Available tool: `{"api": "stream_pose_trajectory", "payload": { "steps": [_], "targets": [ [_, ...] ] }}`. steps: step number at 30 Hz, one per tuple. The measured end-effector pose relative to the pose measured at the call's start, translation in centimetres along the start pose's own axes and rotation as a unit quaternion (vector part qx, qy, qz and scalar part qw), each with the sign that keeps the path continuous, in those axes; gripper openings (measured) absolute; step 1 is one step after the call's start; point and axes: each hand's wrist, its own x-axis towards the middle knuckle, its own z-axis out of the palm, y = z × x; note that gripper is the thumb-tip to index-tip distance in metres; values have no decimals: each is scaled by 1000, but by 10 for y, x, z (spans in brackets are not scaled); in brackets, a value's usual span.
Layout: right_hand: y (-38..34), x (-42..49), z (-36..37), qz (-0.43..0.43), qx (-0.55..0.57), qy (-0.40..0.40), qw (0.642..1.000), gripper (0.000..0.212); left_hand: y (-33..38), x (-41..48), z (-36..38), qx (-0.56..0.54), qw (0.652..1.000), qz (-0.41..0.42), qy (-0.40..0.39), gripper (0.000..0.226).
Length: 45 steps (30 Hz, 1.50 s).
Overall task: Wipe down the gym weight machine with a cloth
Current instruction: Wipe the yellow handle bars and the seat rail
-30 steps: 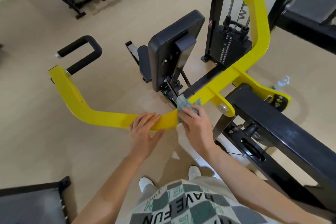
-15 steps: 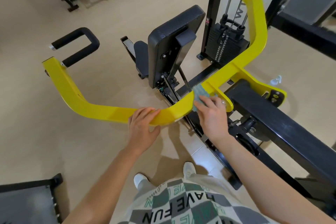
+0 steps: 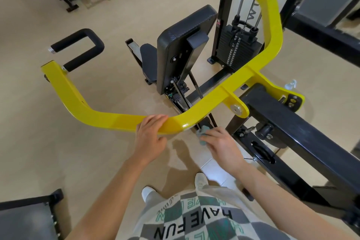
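**Head view.** My left hand (image 3: 151,138) grips the yellow bar (image 3: 109,118) of the machine just left of its near bend, with the fingers curled over the top face and the thumb below. I judge that this hold steadies the bar, which hangs from a pivot (image 3: 236,108), so that it does not swing away under wiping pressure.

My right hand (image 3: 222,146) is closed round the cloth (image 3: 202,132), a bunched teal wad pinched at the fingertips. The cloth sits just below and to the right of the bend, by the bar's lower edge and above the black rail on the floor (image 3: 58,152). I cannot tell whether it touches the bar. Bunching probably gives a firm pad for edges and undersides.

Beyond the bar stand the backrest (image 3: 185,45), the weight stack (image 3: 239,50) and the foam handle (image 3: 78,48), all untouched. The black beam (image 3: 302,132) runs off to the right. A bottle (image 3: 291,84) lies on the floor, well apart from both hands.

By my reading, the step in hand is the underside of the bend, and most of the machine remains to be wiped.
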Motion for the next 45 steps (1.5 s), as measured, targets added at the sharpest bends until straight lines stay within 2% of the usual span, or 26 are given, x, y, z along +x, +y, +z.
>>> {"api": "stream_pose_trajectory", "payload": {
  "steps": [4,6,8,10,14,18,21,25,28,32,34,39,45],
  "targets": [
    [10,-1,-24,180,65,80,978,29,1,1,0,-5,1000,1,5,67],
    [5,10,-33,234,96,140,957,28,1,1,0,-7,1000,4,7,65],
    [-1,25,-35,252,95,193,944,30,1,0,-1,-10,1000,8,7,63],
    [-7,43,-29,250,80,204,943,34,-2,-1,-1,-17,1000,14,11,62],
    [-24,63,3,157,3,109,982,33,-5,0,-4,-13,1000,12,-14,71],
    [-45,57,23,102,-59,93,989,33,-11,-1,-8,-11,999,28,-42,73],
    [-64,48,34,60,-60,83,993,38,-22,-3,-12,-20,996,69,-51,67],
    [-78,36,31,23,7,79,997,26,-49,-8,-36,8,996,90,-18,60],
    [-90,33,14,61,37,117,991,27,-85,-8,-62,30,998,39,30,57],
    [-109,48,13,205,6,226,952,27,-134,-7,-92,78,994,-36,66,63],
    [-118,60,30,254,-14,225,941,28,-155,-8,-101,91,992,-56,60,68],
    [-156,78,80,259,-79,192,943,29,-183,-16,-105,90,993,2,71,66],
    [-211,114,111,190,-109,181,959,28,-202,-13,-105,51,996,44,63,62]
  ]
}}
